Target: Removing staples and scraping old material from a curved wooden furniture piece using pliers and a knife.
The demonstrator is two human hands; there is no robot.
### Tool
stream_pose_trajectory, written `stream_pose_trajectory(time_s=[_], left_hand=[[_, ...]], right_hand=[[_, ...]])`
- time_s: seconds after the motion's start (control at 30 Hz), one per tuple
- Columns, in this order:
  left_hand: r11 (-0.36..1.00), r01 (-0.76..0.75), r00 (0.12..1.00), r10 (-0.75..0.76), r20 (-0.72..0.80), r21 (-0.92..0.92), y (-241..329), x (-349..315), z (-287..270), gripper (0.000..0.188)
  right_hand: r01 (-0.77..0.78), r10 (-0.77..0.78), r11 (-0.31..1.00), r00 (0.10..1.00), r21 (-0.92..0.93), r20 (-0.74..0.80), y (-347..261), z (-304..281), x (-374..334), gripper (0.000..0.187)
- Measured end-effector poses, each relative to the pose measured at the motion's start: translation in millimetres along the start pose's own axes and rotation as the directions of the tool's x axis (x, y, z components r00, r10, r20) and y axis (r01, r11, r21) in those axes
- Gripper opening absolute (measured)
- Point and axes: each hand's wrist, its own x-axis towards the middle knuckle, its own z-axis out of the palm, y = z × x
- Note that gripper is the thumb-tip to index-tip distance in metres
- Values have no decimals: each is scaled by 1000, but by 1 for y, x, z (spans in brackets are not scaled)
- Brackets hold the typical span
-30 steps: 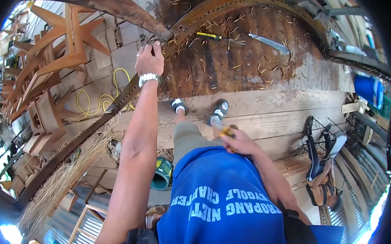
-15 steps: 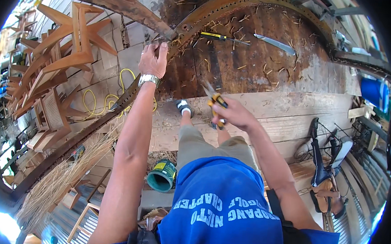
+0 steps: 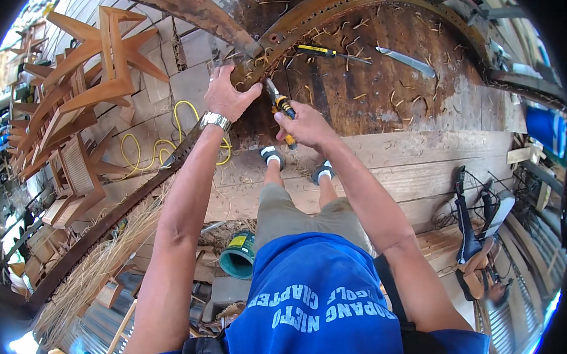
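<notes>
My left hand (image 3: 228,101) grips a curved wooden frame (image 3: 313,18), with the thumb on the near side and the fingers spread over the other edge. A row of small holes runs along this frame. In my right hand (image 3: 309,127) is a pair of pliers (image 3: 283,105) with yellow and black handles; their metal jaws are at the frame's inner edge, close to my left thumb. Whether the jaws pinch anything is too small to tell. Beyond them, a thin pointed tool (image 3: 320,51) with a yellow and black handle lies on the stained board (image 3: 359,104), beside a pale blade (image 3: 407,61).
Short curled strips litter the board. Wooden chair frames (image 3: 115,56) are stacked at left, near a yellow cord (image 3: 129,154). Long thin strands (image 3: 106,257) lie along a dark rail. A green bucket (image 3: 238,255) stands by my legs. Blue containers (image 3: 546,131) are at far right.
My right hand has carried the pliers up and left to the frame. My left hand has shifted slightly, its thumb now spread toward the pliers' jaws.
</notes>
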Motion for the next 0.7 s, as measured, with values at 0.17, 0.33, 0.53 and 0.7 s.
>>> stream_pose_trajectory(time_s=[0.17,0.33,0.53,0.7], left_hand=[[999,50,997,-50,52,4,5,3,-5,75],[995,-12,997,5,73,103,0,3,-2,73],[994,-27,999,23,36,109,2,2,1,72],[993,-34,999,33,8,114,-9,1,2,70]], right_hand=[[30,-55,968,994,-249,-93,-15,-2,-2,37],[90,-222,844,956,-528,-192,-13,3,4,35],[204,-342,811,926,-548,-161,-7,-4,10,32],[-32,-38,927,983,373,180,-8,15,-40,40]])
